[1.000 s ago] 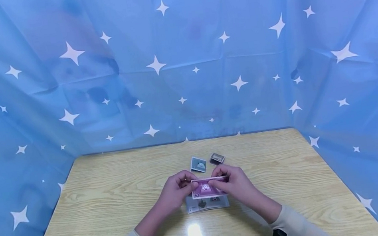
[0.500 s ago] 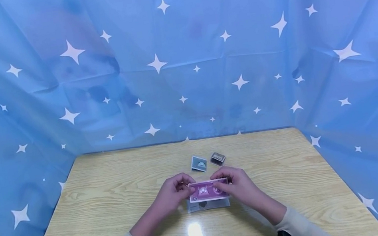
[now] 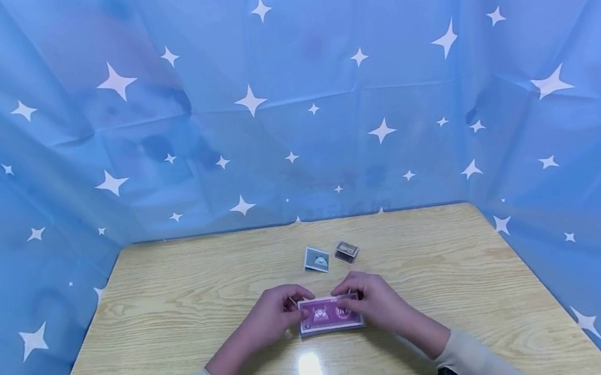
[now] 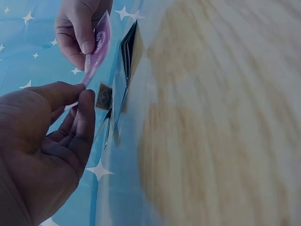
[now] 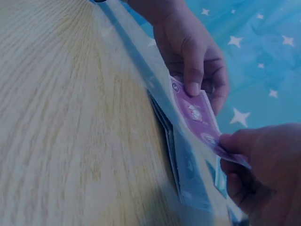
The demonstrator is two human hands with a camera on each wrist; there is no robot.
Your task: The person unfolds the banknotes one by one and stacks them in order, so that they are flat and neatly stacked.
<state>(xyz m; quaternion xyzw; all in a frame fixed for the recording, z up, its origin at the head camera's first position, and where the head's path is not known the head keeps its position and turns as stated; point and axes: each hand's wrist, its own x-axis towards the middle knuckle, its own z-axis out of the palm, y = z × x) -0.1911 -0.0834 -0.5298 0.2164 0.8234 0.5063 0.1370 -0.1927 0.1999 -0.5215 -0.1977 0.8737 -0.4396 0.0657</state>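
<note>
Slightly bowed, purple paper note (image 5: 198,117)

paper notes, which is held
The purple rectangular paper note, pinched by left hand and right hand; folded bluish paper note and brown one lie beyond, unheld.

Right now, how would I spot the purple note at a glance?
Find the wooden table before the starry blue backdrop. Over it, the left hand and right hand hold the purple note between them. It alone is purple: beyond it lie a blue-grey folded note and a brown folded note.
</note>
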